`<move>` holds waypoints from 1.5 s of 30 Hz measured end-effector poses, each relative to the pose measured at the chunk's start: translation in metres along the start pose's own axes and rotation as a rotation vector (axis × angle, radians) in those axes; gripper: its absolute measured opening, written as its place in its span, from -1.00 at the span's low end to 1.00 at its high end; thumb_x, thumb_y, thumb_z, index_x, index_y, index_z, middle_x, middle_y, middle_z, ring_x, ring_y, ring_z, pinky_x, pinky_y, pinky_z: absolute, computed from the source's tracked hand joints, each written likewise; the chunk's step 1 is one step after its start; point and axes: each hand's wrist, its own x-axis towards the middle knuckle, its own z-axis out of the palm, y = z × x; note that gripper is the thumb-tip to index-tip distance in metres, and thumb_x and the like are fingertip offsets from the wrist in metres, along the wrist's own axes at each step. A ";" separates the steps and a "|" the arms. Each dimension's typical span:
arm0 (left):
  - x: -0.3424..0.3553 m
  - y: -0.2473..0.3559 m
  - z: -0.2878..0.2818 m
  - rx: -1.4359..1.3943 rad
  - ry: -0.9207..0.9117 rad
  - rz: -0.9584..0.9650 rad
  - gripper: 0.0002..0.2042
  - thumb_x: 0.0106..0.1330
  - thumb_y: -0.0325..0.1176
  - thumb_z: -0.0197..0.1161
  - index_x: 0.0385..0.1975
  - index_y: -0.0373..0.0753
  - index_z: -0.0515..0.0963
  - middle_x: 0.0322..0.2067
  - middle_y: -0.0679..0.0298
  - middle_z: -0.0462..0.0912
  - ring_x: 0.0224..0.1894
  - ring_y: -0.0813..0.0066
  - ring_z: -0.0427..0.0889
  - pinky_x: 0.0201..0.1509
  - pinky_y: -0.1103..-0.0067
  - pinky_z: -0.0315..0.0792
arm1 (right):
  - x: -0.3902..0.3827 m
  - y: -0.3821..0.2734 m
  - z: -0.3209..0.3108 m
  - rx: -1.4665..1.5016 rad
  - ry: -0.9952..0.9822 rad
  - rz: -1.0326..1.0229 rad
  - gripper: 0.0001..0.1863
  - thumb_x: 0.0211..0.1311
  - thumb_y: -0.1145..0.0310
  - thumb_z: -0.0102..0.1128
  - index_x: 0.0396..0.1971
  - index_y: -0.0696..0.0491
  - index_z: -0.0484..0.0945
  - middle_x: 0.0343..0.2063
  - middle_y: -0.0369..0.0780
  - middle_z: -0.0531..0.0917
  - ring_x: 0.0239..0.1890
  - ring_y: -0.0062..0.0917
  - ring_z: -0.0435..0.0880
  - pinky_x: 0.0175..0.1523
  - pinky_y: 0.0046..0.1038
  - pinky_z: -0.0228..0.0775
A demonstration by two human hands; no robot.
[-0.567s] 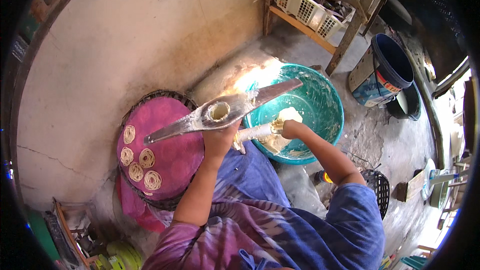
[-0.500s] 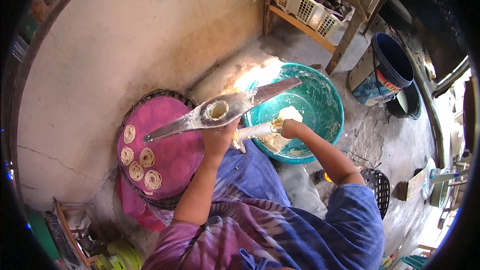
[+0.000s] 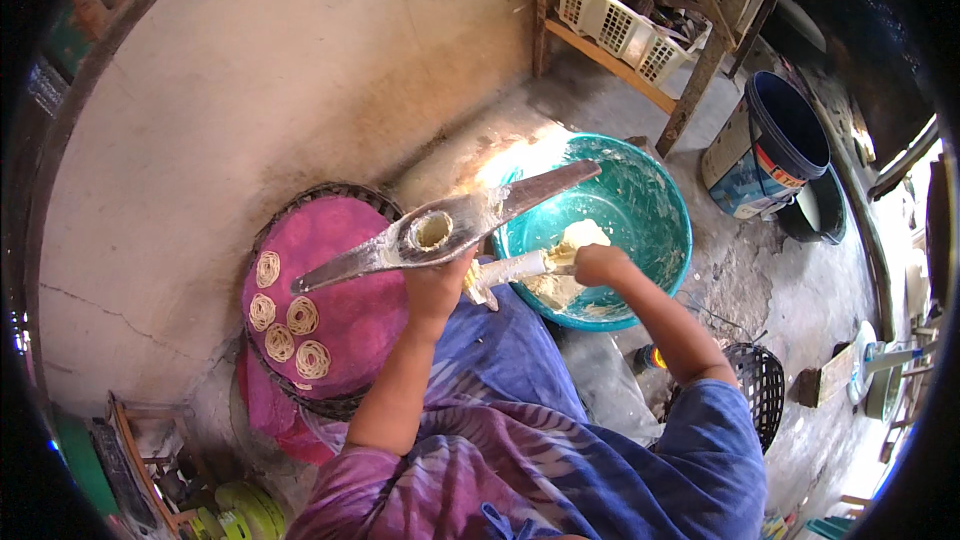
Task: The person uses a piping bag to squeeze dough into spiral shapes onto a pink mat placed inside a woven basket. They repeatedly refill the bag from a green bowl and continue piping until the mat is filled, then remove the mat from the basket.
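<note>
My left hand (image 3: 437, 287) is closed under the long two-handled wooden press (image 3: 465, 217). A round hole with pale dough round its rim pierces the press's middle. Just right of that hand, a white cylinder (image 3: 515, 268) smeared with dough points toward my right hand (image 3: 600, 265). My right hand is closed at the cylinder's far end, over the teal basin (image 3: 650, 230); what its fingers hold is hidden. Beside it, pale dough (image 3: 583, 233) sits in the basin. Several coiled dough rounds (image 3: 313, 359) lie on a pink cloth (image 3: 350, 310) at left.
The pink cloth covers a round dark woven tray (image 3: 290, 202). A white crate (image 3: 610, 15) of odds and ends stands on a wooden rack at the back. To the right are a dark blue bucket (image 3: 745, 180), a black basin (image 3: 815, 210) and a black openwork basket (image 3: 757, 390).
My right hand has shifted slightly right and down along the end of the white cylinder. The whole view has moved a little; my left hand keeps its hold on the press.
</note>
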 end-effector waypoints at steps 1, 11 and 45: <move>-0.001 0.001 0.000 0.043 0.003 0.008 -0.71 0.12 -0.50 0.40 -0.16 -0.34 0.52 -0.22 0.26 0.63 -0.18 0.48 0.59 -0.03 0.50 0.45 | 0.011 -0.007 0.011 0.013 0.028 -0.003 -0.65 0.05 0.27 0.07 -0.22 0.11 0.67 -0.19 -0.03 0.70 -0.13 -0.20 0.70 -0.03 -0.22 0.53; -0.009 -0.004 -0.002 -0.041 -0.040 0.024 -0.66 0.15 -0.54 0.36 -0.06 -0.34 0.50 -0.10 0.24 0.60 -0.06 0.46 0.57 0.09 0.48 0.42 | 0.040 -0.008 0.030 -0.041 0.090 -0.003 -0.71 0.04 0.27 0.09 -0.32 0.03 0.71 -0.27 -0.13 0.73 -0.21 -0.26 0.73 -0.11 -0.29 0.56; 0.053 0.121 -0.176 1.222 -0.225 0.485 -0.66 0.00 -0.09 0.36 -0.39 -0.20 0.48 -0.41 0.17 0.56 -0.30 0.10 0.63 -0.26 0.31 0.50 | -0.157 -0.189 -0.179 -0.265 0.748 -0.804 -0.62 0.21 0.30 0.16 0.06 -0.04 0.58 -0.41 -0.15 0.69 -0.47 -0.37 0.67 -0.41 -0.36 0.45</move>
